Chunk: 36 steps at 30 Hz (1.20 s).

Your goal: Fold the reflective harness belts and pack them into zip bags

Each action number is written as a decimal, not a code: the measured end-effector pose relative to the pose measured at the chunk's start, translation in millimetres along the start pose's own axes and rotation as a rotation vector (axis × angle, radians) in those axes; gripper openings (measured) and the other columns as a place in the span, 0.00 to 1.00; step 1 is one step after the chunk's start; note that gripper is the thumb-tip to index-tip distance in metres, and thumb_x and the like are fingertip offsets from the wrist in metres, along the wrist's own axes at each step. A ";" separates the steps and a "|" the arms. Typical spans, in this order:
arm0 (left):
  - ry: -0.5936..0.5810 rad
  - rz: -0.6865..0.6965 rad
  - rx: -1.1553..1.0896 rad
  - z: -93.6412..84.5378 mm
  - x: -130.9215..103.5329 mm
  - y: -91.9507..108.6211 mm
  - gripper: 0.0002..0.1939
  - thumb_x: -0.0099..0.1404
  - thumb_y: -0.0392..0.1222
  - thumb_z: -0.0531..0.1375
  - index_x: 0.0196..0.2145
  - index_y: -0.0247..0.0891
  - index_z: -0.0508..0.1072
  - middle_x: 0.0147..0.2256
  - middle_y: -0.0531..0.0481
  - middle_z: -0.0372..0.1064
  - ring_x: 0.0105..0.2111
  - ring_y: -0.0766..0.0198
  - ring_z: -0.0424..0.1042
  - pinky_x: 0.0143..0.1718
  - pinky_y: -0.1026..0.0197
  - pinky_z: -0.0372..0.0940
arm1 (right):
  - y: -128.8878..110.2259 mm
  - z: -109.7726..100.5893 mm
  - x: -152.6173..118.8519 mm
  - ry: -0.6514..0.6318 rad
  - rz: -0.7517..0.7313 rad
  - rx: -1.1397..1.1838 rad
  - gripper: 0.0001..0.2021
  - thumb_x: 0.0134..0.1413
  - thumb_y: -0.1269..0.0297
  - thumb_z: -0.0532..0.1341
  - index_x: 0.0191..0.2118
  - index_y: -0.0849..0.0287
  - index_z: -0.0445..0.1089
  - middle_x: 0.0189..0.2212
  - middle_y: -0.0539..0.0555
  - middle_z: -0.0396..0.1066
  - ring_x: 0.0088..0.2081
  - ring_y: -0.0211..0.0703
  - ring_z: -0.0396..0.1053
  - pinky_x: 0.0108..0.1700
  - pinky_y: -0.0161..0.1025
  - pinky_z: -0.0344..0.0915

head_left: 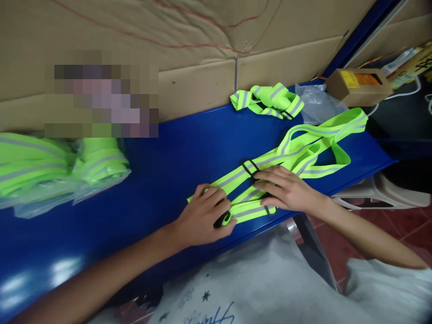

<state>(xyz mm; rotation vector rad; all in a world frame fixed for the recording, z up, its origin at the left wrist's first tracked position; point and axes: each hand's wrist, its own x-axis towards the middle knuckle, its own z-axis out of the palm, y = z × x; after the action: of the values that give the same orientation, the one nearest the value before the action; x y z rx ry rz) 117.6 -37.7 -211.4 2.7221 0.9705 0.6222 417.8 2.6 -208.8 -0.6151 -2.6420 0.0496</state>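
A neon-green reflective strap harness with grey stripes lies stretched over the blue table. My left hand is closed round its near left end, by a black buckle. Fingers of my right hand are extended and slightly apart, resting on the straps beside a black slider. Part of the webbing under both hands is hidden. Loops of the harness spread toward the table's right end.
Bagged green straps lie at the left. Behind the harness are a bundled strap, a clear plastic bag and a cardboard box. A pale plastic chair stands at right.
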 end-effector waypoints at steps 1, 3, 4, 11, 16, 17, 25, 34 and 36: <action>0.018 0.001 -0.003 1.3 -0.6 0.7 0.12 0.70 0.47 0.59 0.31 0.39 0.65 0.33 0.49 0.66 0.38 0.59 0.67 0.46 0.51 0.62 | -3.3 -2.2 -5.7 -0.021 0.019 -0.005 0.27 0.68 0.43 0.60 0.54 0.66 0.74 0.52 0.64 0.76 0.55 0.54 0.72 0.56 0.51 0.69; 0.035 0.009 -0.012 2.2 -1.3 0.7 0.12 0.70 0.46 0.59 0.31 0.40 0.65 0.32 0.49 0.66 0.37 0.59 0.65 0.44 0.52 0.62 | -9.8 -6.3 -16.3 -0.058 0.048 -0.035 0.29 0.66 0.40 0.61 0.55 0.65 0.73 0.51 0.63 0.76 0.52 0.54 0.72 0.54 0.50 0.68; 0.032 0.011 -0.005 2.2 -1.6 0.4 0.12 0.70 0.46 0.59 0.31 0.40 0.65 0.33 0.49 0.66 0.37 0.59 0.65 0.45 0.52 0.62 | -12.5 -8.3 -19.9 -0.059 0.053 -0.065 0.27 0.66 0.43 0.63 0.55 0.64 0.73 0.49 0.62 0.77 0.50 0.52 0.73 0.52 0.48 0.68; -0.096 0.023 0.075 4.5 -3.2 -0.2 0.11 0.73 0.47 0.56 0.34 0.39 0.67 0.36 0.46 0.68 0.42 0.55 0.67 0.49 0.48 0.61 | -14.7 -26.0 -0.5 -0.096 0.103 0.024 0.08 0.74 0.61 0.58 0.45 0.60 0.70 0.36 0.53 0.76 0.36 0.40 0.73 0.40 0.39 0.66; -0.064 0.098 0.092 2.4 -7.6 -3.2 0.16 0.77 0.54 0.53 0.45 0.37 0.68 0.47 0.40 0.70 0.48 0.52 0.69 0.51 0.45 0.62 | 2.9 -20.5 21.9 -0.194 0.145 -0.016 0.13 0.76 0.58 0.54 0.49 0.59 0.72 0.39 0.54 0.76 0.39 0.42 0.72 0.42 0.41 0.61; -0.076 0.127 0.085 -0.5 -9.4 -4.7 0.19 0.77 0.58 0.53 0.47 0.37 0.68 0.50 0.38 0.69 0.51 0.50 0.69 0.53 0.43 0.62 | 5.2 -17.0 23.2 -0.181 0.141 -0.018 0.13 0.75 0.58 0.54 0.49 0.59 0.72 0.41 0.56 0.76 0.42 0.44 0.72 0.46 0.43 0.61; -0.302 0.142 0.035 -30.7 -29.1 -18.1 0.33 0.75 0.52 0.58 0.72 0.42 0.56 0.66 0.33 0.57 0.70 0.42 0.55 0.70 0.29 0.53 | -10.2 -0.8 8.3 -0.065 0.138 -0.175 0.12 0.74 0.70 0.55 0.54 0.56 0.74 0.46 0.55 0.78 0.44 0.44 0.71 0.47 0.44 0.60; -0.334 0.153 -0.122 -28.2 -25.4 -17.7 0.31 0.74 0.32 0.53 0.72 0.31 0.55 0.68 0.35 0.60 0.70 0.51 0.59 0.71 0.49 0.60 | -39.4 -11.6 -5.4 -0.044 0.360 -0.151 0.18 0.72 0.66 0.59 0.64 0.57 0.69 0.55 0.58 0.77 0.56 0.51 0.74 0.58 0.51 0.67; -0.310 0.222 -0.041 -24.5 -24.8 -18.8 0.29 0.73 0.27 0.50 0.70 0.30 0.58 0.67 0.37 0.63 0.70 0.53 0.59 0.74 0.47 0.55 | -60.8 -14.7 -2.5 -0.024 0.385 -0.158 0.20 0.72 0.60 0.60 0.64 0.60 0.68 0.57 0.61 0.75 0.58 0.54 0.72 0.59 0.52 0.67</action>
<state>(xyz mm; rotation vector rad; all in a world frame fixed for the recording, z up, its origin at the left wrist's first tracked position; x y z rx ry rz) 78.8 -38.2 -203.2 2.7976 0.5832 0.2353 400.8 -54.1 -188.6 -1.1755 -2.5280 -0.0395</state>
